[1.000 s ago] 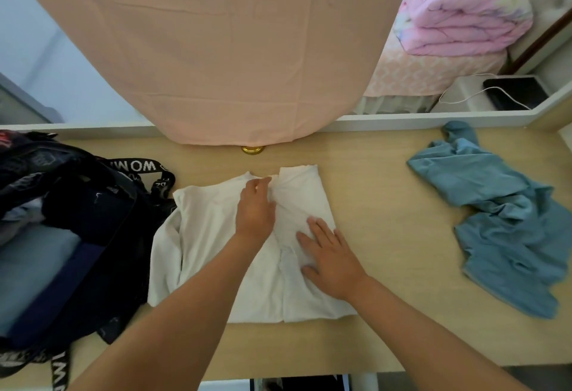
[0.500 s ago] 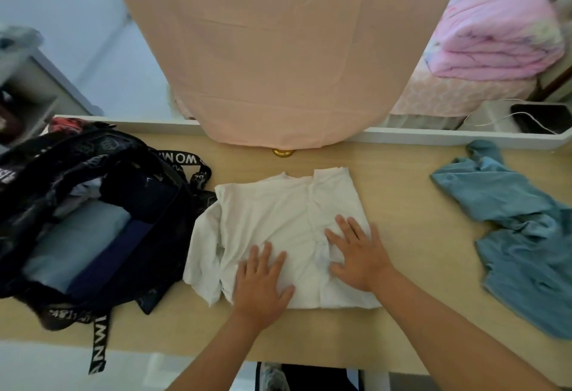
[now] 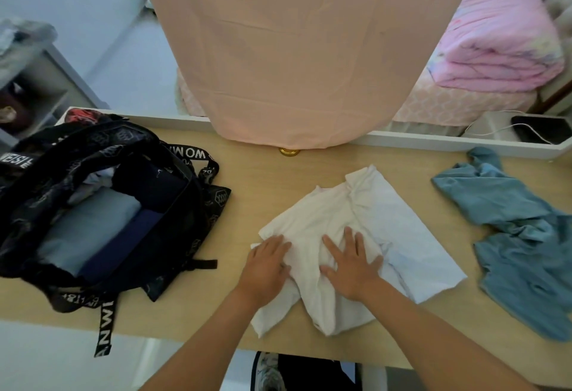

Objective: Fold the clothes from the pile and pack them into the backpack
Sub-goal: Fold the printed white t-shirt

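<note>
A white shirt (image 3: 387,214) lies half folded and turned at an angle on the wooden table (image 3: 278,180). My left hand (image 3: 266,267) rests flat on its left edge, fingers straight. On the shirt's middle my right hand (image 3: 351,262) presses down with spread fingers. At the left stands the open black backpack (image 3: 173,211), with folded grey and dark blue clothes inside. A crumpled blue-grey garment (image 3: 520,233) lies at the table's right end.
A peach cloth (image 3: 294,50) hangs down over the table's back edge, with a small gold knob (image 3: 289,151) under it. A white ledge (image 3: 464,143) runs along the back. Beyond it are a bed with a pink quilt (image 3: 495,53) and a dark device (image 3: 541,129).
The white shirt has been turned and bunched toward the near edge. Both hands slid nearer and now press on its lower left part. The view shifted left.
</note>
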`<state>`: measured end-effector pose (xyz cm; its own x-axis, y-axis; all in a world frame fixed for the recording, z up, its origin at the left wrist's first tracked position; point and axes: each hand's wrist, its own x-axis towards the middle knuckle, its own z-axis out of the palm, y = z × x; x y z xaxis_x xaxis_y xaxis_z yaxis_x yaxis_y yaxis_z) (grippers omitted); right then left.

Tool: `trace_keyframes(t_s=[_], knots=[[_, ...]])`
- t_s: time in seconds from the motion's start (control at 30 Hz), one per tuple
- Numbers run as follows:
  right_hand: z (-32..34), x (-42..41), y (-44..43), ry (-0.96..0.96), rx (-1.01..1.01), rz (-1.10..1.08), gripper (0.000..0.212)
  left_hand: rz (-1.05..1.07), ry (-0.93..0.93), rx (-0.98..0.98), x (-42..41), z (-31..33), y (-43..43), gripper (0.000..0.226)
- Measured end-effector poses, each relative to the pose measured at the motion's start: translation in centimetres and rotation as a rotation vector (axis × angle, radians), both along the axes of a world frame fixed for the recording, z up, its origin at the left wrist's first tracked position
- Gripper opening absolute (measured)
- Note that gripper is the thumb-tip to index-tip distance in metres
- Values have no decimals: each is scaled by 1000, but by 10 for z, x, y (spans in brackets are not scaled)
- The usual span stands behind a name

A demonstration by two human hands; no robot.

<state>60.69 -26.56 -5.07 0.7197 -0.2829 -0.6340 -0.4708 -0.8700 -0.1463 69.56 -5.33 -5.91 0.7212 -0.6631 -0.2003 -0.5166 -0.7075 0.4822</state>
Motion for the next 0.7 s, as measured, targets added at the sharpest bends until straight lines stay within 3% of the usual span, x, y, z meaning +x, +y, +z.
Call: trace_keyframes(t_s=[0.07, 0.17, 0.27, 0.37, 0.43, 0.5, 0.63, 0.7], knots=[[-2, 7, -11, 6, -13, 7, 70, 192, -51, -104, -4, 2, 14, 51], [4, 19, -17, -12, -23, 22, 70, 440, -33, 51, -12, 1, 31, 55], [10, 16, 5, -207, -59, 124, 65, 491, 75, 139, -15, -5, 36, 43], [8, -1, 37, -380, -3, 270, 71, 467, 165, -60, -16, 2, 30, 10], [3, -13, 50, -330, 45, 334, 79, 597, 270, -244, -19, 13, 28, 10], [2, -20, 54, -236, 54, 389, 85, 716, 290, -282, -22, 19, 40, 5], [6, -24, 58, -184, 52, 422, 88, 620, 201, -49, -29, 13, 87, 11], [9, -23, 65, -298, 80, 420, 83, 516, 110, -21, -32, 8, 103, 22]])
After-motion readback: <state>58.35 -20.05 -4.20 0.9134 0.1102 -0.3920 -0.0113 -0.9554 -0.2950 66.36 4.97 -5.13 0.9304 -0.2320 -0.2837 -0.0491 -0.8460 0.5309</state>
